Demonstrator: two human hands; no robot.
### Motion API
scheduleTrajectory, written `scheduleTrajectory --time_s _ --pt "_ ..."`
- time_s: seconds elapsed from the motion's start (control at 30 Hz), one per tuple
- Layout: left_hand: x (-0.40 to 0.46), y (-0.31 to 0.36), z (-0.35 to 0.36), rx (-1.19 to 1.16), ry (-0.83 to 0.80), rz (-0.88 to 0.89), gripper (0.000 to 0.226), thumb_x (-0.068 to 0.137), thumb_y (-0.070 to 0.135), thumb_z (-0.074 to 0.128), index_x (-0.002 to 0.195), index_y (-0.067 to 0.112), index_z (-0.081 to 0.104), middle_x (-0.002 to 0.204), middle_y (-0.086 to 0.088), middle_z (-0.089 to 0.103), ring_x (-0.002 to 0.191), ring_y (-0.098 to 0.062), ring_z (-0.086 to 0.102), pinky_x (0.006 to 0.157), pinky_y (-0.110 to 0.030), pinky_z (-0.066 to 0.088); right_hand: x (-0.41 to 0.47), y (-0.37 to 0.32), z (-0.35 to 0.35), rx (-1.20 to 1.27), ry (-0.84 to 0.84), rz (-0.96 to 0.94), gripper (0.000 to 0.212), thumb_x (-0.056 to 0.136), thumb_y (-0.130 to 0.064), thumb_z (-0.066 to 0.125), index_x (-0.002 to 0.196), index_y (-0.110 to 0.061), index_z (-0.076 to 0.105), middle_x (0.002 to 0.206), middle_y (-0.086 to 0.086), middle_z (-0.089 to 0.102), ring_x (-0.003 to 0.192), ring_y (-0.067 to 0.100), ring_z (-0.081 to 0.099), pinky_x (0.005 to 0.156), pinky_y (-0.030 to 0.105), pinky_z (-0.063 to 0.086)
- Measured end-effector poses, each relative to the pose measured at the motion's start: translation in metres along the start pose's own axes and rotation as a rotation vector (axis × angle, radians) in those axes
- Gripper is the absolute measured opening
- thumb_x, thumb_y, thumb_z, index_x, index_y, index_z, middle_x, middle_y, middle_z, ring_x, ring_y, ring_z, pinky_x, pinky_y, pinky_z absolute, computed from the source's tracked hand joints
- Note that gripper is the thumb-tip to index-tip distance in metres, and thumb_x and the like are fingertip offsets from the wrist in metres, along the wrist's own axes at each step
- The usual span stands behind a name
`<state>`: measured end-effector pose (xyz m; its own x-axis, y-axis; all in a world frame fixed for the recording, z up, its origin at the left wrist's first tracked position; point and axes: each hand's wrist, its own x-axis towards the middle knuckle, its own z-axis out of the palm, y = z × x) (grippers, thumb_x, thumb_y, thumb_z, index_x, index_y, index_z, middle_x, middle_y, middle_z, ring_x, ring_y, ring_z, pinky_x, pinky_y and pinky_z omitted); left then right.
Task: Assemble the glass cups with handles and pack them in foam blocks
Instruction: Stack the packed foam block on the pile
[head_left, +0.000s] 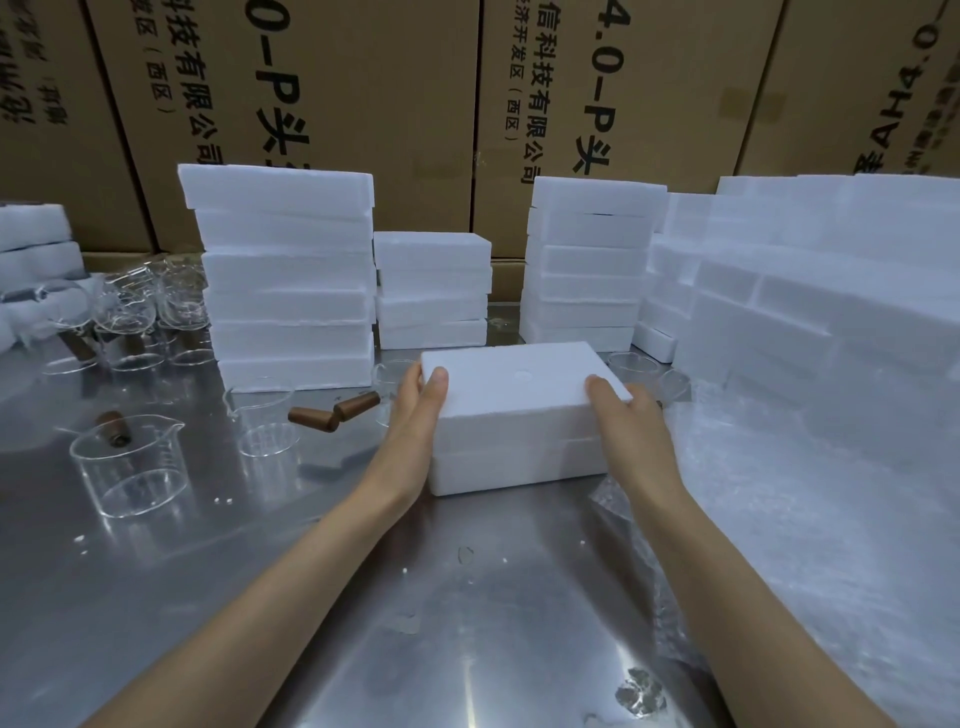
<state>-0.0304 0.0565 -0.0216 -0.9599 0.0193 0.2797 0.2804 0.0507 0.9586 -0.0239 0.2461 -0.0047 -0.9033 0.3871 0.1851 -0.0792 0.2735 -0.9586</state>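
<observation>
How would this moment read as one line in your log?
left hand + right hand | grip closed foam block | on steel table

Cool, fairly dim light, seemingly from overhead, throws bright glare patches on the steel table in the lower frame. Soft shadows sit beneath objects. Wide-angle bending curves the edges; the upper corners look slightly blurred.

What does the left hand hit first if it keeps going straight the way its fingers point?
Probably the short foam stack at the back. The left hand lies along the left side of the closed foam block, fingers pointing away from the person. A glass cup beside the hand may come first; depth is unclear.
</observation>
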Motion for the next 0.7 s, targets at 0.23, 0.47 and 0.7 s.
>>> scheduleTrajectory --time_s 0.23,0.47,0.7 --pt "0.007 -0.001 0.001 -0.067 0.056 -0.154 0.032 0.101 0.040 0.036 0.129 0.026 0.042 0.135 0.003 0.048 0.118 -0.012 0.049 0.106 -0.033 0.034 0.004 0.001 0.003 -0.135 0.013 0.035 0.046 0.089 -0.044 0.043 0.121 -0.011 0.047 0.082 -0.011 0.046 0.091 0.022 0.047 0.074 0.033 0.033" --pt "0.008 0.000 0.007 -0.191 0.110 -0.218 0.027 0.100 0.027 0.038 0.122 0.020 0.051 0.124 -0.009 0.059 0.118 -0.028 0.054 0.107 -0.046 0.039 0.005 0.000 0.003 -0.286 0.054 0.049 0.050 0.088 -0.048 0.041 0.115 -0.007 0.052 0.092 0.001 0.051 0.089 0.025 0.048 0.071 0.032 0.033" --pt "0.002 0.003 0.018 -0.239 0.219 -0.409 0.039 0.096 0.042 0.043 0.126 0.020 0.055 0.130 -0.003 0.057 0.120 -0.024 0.052 0.110 -0.043 0.035 0.008 -0.001 -0.002 -0.234 0.016 0.086 0.049 0.084 -0.049 0.044 0.112 -0.010 0.056 0.097 0.003 0.057 0.091 0.025 0.052 0.067 0.032 0.035"
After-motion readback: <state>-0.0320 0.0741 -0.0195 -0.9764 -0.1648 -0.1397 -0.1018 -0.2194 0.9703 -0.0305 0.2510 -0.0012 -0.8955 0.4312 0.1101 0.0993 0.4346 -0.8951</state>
